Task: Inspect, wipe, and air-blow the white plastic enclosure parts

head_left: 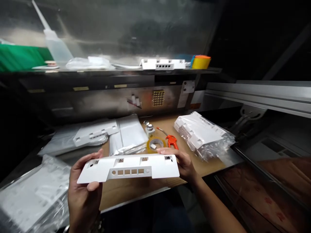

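Smooth, matte white plastic forms the housing (132,164), a long, shallow shell with slanted ends and crisp edges. Around it, textures vary: plain brown cardboard covers the desk (131,194), crinkled clear film wraps the bagged stack (201,127) at right, and a glossy yellow tape roll (149,148) lies flat beside an orange tool (172,140) with a thin nozzle. Behind them runs a metal shelf (116,73).

The housing looks clean and bare. A recessed strip on its front carries one round hole, a row of square openings and a smaller cutout at the right end; four small notches sit along the upper edge.

It is held above the near part of the desk, its long axis running left to right, the left end slightly lower, the strip of openings facing the wearer. The left hand (84,194) grips the left end, thumb at the lower edge, fingertips over the top; the right hand (184,163) holds the right end from behind.
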`<state>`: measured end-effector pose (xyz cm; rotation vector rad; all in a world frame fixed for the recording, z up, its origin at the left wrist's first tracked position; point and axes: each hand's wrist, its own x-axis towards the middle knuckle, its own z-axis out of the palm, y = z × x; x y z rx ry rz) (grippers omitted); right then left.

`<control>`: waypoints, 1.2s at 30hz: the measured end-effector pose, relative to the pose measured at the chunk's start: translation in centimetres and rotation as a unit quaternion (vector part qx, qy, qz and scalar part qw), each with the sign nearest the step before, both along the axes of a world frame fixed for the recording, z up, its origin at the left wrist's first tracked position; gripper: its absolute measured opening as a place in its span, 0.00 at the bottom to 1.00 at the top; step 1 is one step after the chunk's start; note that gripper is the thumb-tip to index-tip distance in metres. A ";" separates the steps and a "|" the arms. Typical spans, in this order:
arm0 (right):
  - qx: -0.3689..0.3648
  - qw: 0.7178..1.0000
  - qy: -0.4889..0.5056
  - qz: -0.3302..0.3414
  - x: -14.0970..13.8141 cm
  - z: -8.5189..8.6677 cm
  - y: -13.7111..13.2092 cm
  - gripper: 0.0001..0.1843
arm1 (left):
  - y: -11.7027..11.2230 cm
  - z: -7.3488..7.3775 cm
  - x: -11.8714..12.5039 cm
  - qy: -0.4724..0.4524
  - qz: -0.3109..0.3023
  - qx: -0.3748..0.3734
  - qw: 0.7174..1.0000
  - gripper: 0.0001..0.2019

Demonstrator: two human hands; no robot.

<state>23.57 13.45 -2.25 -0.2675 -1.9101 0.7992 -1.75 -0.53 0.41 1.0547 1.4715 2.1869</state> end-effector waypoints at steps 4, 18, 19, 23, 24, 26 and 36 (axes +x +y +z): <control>-0.049 0.999 0.015 -0.006 -2.6 -2.3 -1.7 0.19 | -2.4 -0.9 -1.2 0.018 0.045 0.051 0.998 0.42; -0.201 0.978 0.012 -0.059 0.6 -5.9 -2.8 0.17 | -3.0 -2.0 1.1 0.007 0.008 0.036 0.999 0.50; -0.204 0.977 0.020 -0.059 0.6 -6.1 -2.9 0.17 | -2.9 -2.0 1.3 0.007 0.003 0.041 0.999 0.51; -0.202 0.977 0.037 -0.057 0.7 -6.6 -2.8 0.16 | -2.7 -2.2 1.5 0.008 -0.006 0.041 0.999 0.54; -0.197 0.978 0.039 -0.057 0.7 -6.6 -2.7 0.16 | -2.7 -2.3 1.5 0.009 -0.006 0.039 0.999 0.54; -0.191 0.979 0.039 -0.056 0.8 -6.7 -2.7 0.15 | -2.7 -2.3 1.5 0.010 -0.005 0.037 0.999 0.55; -0.167 0.983 0.052 -0.058 0.9 -7.0 -2.7 0.16 | -2.6 -2.8 1.6 -0.009 -0.005 0.053 0.999 0.59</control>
